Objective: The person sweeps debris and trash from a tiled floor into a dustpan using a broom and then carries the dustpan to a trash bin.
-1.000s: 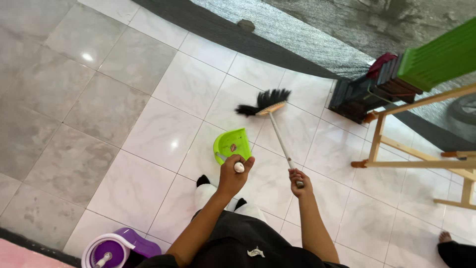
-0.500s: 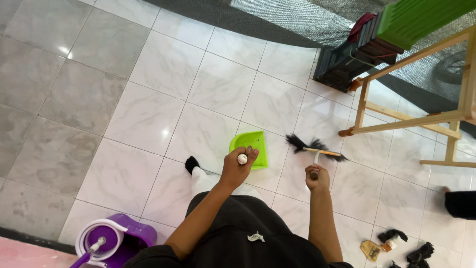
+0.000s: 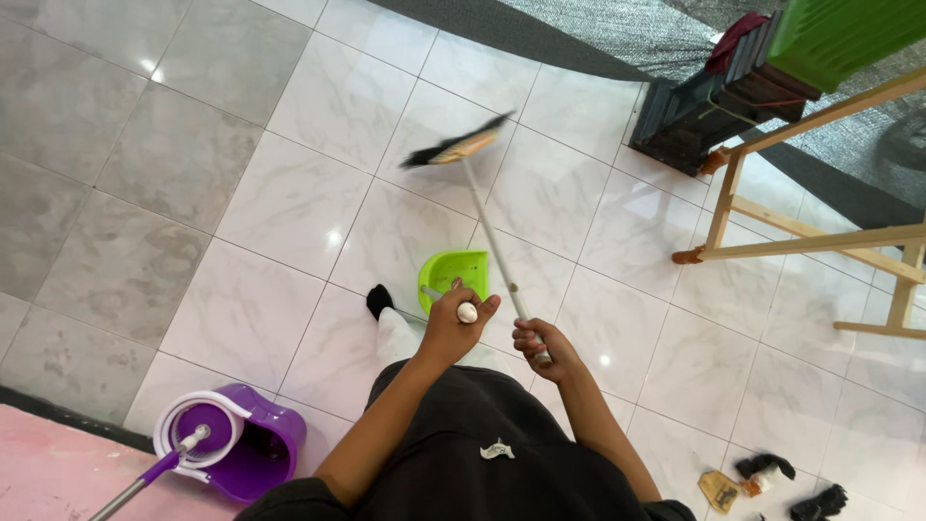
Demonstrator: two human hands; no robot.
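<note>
My left hand (image 3: 454, 330) grips the top of the upright handle of a lime-green dustpan (image 3: 452, 273), whose scoop rests on the white tiled floor in front of my feet. My right hand (image 3: 540, 344) holds the white pole of a broom (image 3: 487, 232). The broom's black bristle head (image 3: 455, 147) reaches out over the tiles, ahead and slightly left of the dustpan, and looks blurred. My foot in a black sock (image 3: 379, 299) stands just left of the dustpan.
A purple spin-mop bucket (image 3: 231, 442) with its mop handle sits at lower left beside a pink mat. A wooden easel frame (image 3: 815, 241) stands at right, a dark stacked crate (image 3: 690, 111) behind it. Small litter (image 3: 762, 478) lies at lower right.
The broom head has swung from close in on the right of the dustpan to far out ahead and left of it. My right hand moved left toward my left hand.
</note>
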